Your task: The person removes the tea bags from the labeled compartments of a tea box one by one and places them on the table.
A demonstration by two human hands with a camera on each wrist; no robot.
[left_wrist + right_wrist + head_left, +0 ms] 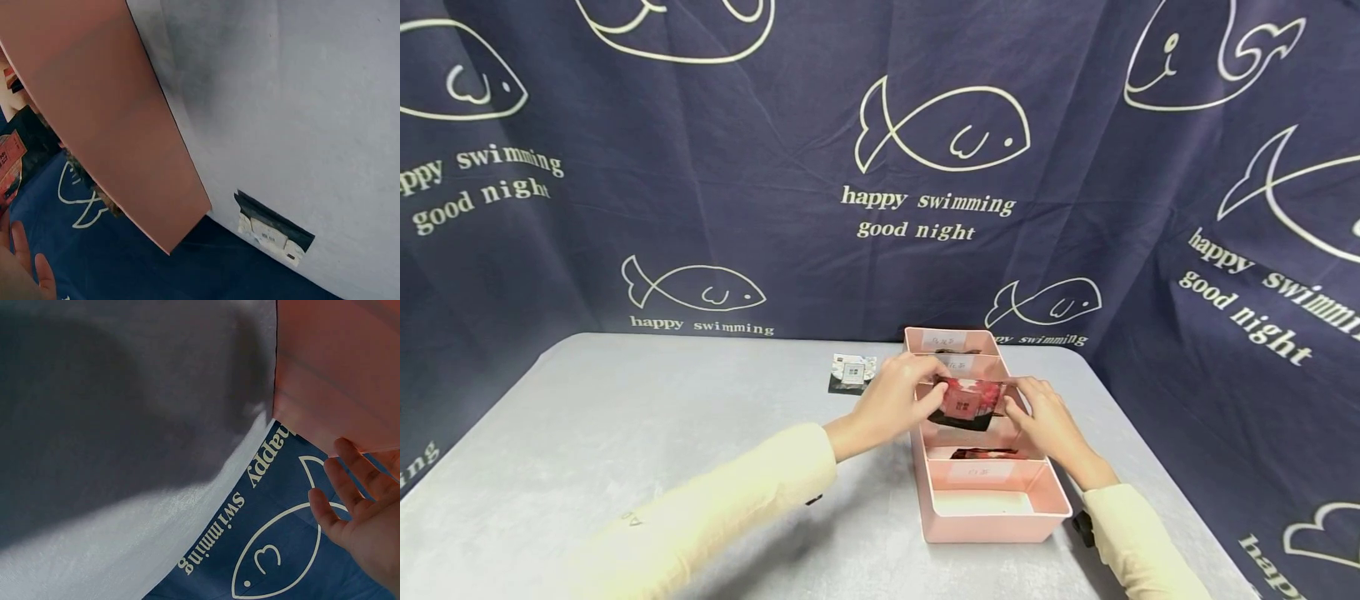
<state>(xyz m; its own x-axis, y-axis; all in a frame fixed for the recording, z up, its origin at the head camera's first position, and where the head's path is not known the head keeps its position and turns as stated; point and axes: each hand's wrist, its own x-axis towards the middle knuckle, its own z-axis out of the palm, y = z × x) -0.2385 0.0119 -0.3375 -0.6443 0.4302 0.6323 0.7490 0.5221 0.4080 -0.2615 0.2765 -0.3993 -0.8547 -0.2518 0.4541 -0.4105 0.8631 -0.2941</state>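
A small red and black packet point(966, 404) is held over the middle of a pink divided box point(992, 527), its printed face toward me. My left hand point(897, 393) pinches it at its left edge, thumb in front. At its upper right corner the fingers and thumb of my right hand point(1047, 419) pinch it too. In the left wrist view the packet point(12, 156) shows above the box wall, by my left hand point(25, 265). The right wrist view has my right hand point(369, 519) beside the box's outer wall point(344, 375), packet hidden.
Left of the box, near the back edge, a white and black packet point(852, 375) lies on the grey table point(700, 433). Another red and black packet point(985, 453) sits inside a nearer compartment. Handwritten white labels point(980, 472) mark the dividers. Behind hangs a navy fish-print curtain point(805, 167).
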